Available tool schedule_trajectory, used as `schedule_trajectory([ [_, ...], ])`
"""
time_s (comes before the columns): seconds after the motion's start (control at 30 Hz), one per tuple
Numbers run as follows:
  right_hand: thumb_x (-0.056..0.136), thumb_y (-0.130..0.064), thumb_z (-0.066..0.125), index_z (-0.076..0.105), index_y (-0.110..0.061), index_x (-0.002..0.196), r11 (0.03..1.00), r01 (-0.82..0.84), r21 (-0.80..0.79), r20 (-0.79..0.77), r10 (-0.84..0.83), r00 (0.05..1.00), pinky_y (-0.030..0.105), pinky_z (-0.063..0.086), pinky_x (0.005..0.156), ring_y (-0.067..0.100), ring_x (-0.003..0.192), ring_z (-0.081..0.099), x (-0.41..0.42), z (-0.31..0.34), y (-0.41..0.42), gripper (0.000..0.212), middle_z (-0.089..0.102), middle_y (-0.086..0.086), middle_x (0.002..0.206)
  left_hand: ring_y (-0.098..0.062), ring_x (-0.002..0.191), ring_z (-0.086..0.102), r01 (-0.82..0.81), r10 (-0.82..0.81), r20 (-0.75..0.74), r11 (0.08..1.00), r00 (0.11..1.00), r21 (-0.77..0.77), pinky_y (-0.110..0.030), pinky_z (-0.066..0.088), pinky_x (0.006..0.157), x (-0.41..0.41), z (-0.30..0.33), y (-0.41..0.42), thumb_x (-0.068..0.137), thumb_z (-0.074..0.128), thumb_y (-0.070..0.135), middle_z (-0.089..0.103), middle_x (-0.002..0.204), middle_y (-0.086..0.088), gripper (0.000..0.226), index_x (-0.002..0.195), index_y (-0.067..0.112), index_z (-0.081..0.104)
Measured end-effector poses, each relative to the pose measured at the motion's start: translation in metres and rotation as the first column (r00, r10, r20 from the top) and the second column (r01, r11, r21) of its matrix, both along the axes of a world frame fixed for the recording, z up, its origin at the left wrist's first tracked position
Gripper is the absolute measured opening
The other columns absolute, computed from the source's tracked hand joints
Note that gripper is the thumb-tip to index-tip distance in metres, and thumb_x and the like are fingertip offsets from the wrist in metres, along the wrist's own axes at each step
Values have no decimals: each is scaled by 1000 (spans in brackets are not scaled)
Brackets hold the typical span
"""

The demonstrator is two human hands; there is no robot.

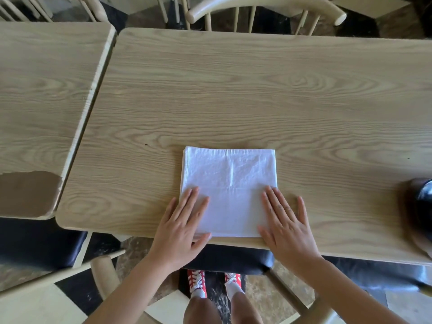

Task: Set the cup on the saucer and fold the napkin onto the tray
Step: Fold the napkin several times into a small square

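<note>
A white napkin (230, 183) lies folded into a square near the front edge of the light wooden table (233, 90). My left hand (181, 226) rests flat on its near left corner, fingers spread. My right hand (286, 220) lies flat on its near right corner, partly on the table. At the far right edge of the view a brown tray (408, 206) carries a dark glossy object (425, 195), cut off by the frame. No cup or saucer can be made out.
A second wooden table (46, 101) stands to the left across a narrow gap, with a chipped near corner. Pale wooden chairs (264, 12) stand behind the table and below me; dark seat cushions (229, 256) sit under the front edge.
</note>
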State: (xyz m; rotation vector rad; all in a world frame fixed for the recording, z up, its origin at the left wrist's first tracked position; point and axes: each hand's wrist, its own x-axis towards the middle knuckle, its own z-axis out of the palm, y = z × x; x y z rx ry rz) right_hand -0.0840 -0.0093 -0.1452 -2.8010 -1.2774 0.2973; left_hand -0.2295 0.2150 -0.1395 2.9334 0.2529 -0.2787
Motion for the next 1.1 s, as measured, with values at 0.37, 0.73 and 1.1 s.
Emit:
schedule_trajectory([
  [0.37,70,-51,60,43,-20,133,939,-285,194,98,270,958,57,25,105,18,132,36,-5,-4,-45,72,41,3,142,-14,132,38,266,-238,199,956,951,-127,-36,36,101,-35,1,35,65,49,-1,50,137,-7,63,128,8,50],
  [0.73,68,-14,67,54,-23,118,896,-218,388,101,193,976,49,34,97,19,102,50,17,-1,-26,53,49,-5,121,-12,127,45,159,-73,316,954,946,-254,-29,39,103,-15,3,38,74,36,-5,60,126,-2,50,115,6,62],
  [1.1,81,-21,51,67,-13,77,748,293,595,-234,-188,954,40,37,89,12,80,48,10,4,-5,18,67,3,71,15,70,54,-291,505,416,829,756,-478,3,36,60,8,7,21,88,55,31,62,67,6,31,83,2,65],
])
